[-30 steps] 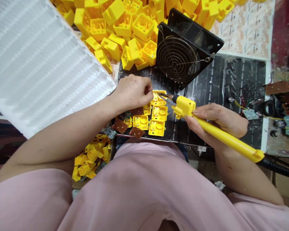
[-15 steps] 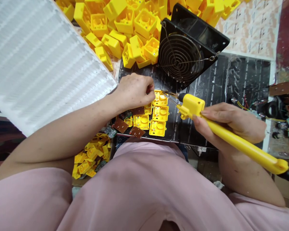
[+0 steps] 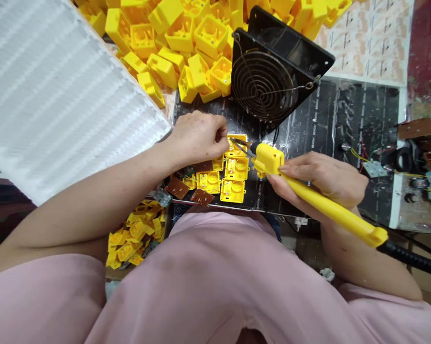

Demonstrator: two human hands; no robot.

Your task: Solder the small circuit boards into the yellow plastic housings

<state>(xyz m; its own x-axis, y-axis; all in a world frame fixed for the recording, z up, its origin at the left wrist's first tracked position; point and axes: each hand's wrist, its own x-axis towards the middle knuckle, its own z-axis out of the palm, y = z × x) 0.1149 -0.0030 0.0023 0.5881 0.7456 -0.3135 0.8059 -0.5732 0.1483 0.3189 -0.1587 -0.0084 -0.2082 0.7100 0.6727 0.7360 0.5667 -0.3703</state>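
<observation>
My right hand (image 3: 323,179) is closed round the handle of a yellow soldering iron (image 3: 319,203), whose thin metal tip points left over the farthest yellow plastic cover (image 3: 241,151). Beside that cover, my left hand (image 3: 204,136) has its thumb and fingers pinched together; whatever they grip is hidden. More yellow covers with round speaker grilles lie in rows nearer my body, among them a front one (image 3: 232,191). Brown circuit boards (image 3: 203,197) with thin wires rest left of these, partly under my left forearm.
A black fan (image 3: 265,86) stands behind my hands. Yellow open boxes (image 3: 211,36) are heaped at the back. A white foam slab (image 3: 68,91) slants across the left. Yellow parts (image 3: 138,229) fill a lower space, and boards with wires (image 3: 376,168) lie right.
My right hand has moved left with the soldering iron, bringing its tip over the farthest cover, close to my left fingers. My left hand has hardly moved.
</observation>
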